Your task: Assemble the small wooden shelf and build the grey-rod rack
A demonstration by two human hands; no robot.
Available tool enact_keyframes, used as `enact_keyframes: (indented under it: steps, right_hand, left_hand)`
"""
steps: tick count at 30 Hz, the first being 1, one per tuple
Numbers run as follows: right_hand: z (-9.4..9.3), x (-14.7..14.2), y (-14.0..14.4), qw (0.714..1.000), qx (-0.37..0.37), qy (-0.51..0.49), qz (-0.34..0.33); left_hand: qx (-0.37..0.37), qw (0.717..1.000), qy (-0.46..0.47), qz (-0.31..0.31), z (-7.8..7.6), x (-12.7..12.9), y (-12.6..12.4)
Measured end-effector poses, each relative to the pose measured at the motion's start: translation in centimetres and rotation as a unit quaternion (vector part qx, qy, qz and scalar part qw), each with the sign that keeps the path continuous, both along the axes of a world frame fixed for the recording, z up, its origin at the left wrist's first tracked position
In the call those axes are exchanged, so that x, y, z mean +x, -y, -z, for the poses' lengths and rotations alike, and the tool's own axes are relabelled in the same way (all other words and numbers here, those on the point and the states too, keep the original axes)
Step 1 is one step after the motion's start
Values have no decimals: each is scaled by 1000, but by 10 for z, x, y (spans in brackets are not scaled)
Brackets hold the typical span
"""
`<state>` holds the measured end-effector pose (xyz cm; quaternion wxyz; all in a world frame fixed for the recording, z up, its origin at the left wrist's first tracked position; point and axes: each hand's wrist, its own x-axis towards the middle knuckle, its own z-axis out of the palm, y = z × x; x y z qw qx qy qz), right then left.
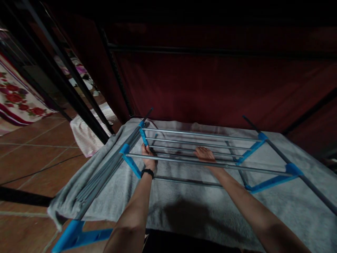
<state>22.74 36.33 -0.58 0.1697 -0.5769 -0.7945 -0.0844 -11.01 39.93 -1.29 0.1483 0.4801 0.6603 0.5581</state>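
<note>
A rack of grey metal tubes [179, 160] with blue plastic brackets lies before me on a grey blanket [184, 196]. My left hand [148, 156] reaches under the front tube. Its fingers close around the lower end of the left rear blue bracket [143, 135], where a thin tube meets it. Farther right, my right hand [205, 154] is curled over one of the inner tubes near mid-length, with the fingertips partly hidden. Blue brackets [273, 182] also join the tubes on the right side.
Several grey tubes [105, 177] lie bundled along the left side. Another blue bracket [79, 237] hangs past the blanket's near-left edge. Dark posts [65, 89] rise at left, and a dark red curtain [184, 91] hangs behind. Tiled floor [31, 158] shows at left.
</note>
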Motion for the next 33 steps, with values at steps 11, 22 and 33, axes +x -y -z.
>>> enact_keyframes:
  steps: [11,22,33]
  right_hand:
    - [-7,7,-4,993,-69,-91,-11]
    - [-10,0,9,1000,0,-1,-20]
    - [-37,-5,48,985,161,-45,31]
  left_hand:
    - [10,1000,13,-5,7,0,-5]
    - [18,1000,14,0,4,1,-5]
    - [64,997,40,-9,-11,7,-6]
